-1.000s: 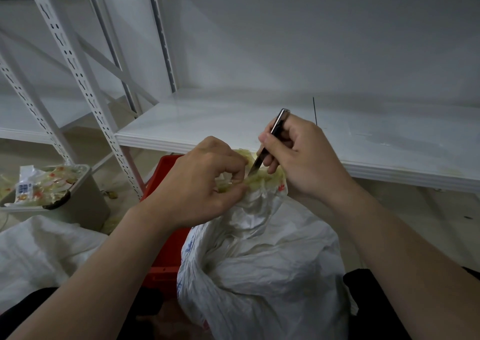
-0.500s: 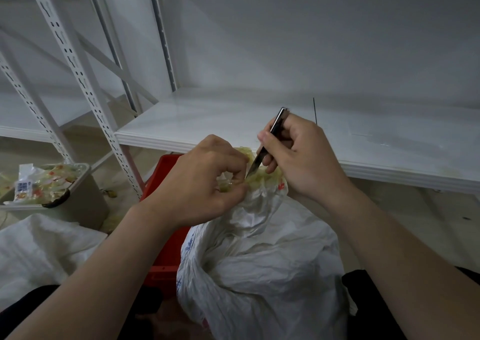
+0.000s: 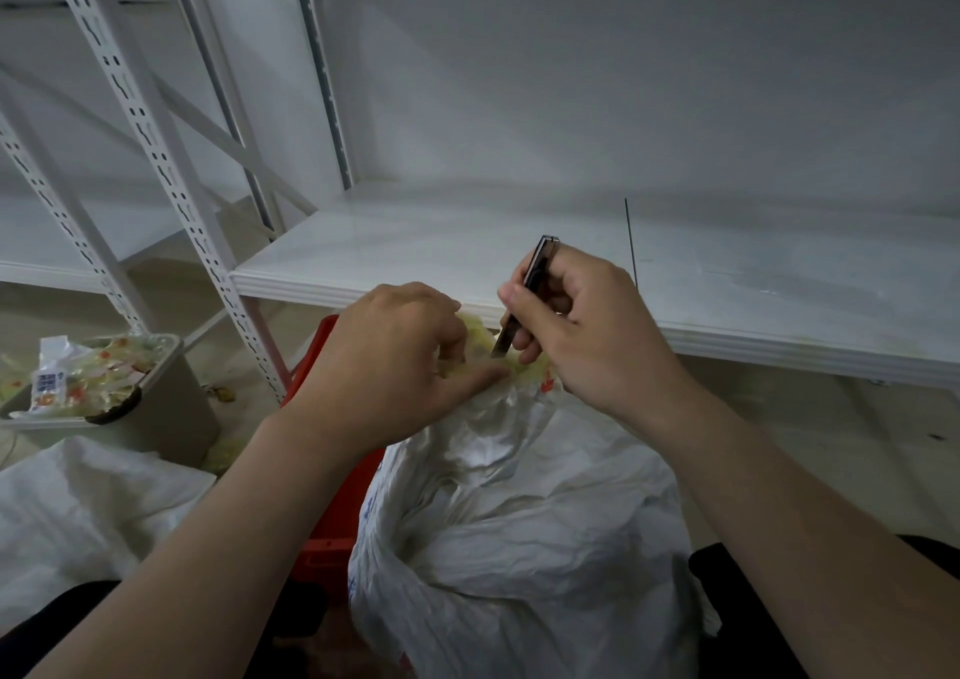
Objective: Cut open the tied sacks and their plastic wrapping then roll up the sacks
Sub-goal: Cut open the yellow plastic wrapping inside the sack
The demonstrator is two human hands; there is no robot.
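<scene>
At far left a bin (image 3: 130, 408) held plastic scraps. The left hand (image 3: 395, 366) pinched the yellowish tie (image 3: 480, 330) at the neck of the white sack (image 3: 519, 522), which stood between the person's knees. The right hand (image 3: 582, 330) gripped a small knife (image 3: 524, 299), tip at the tie. The cutting step seemed underway; next likely called for a short, controlled cut away from the pinching fingers.
</scene>
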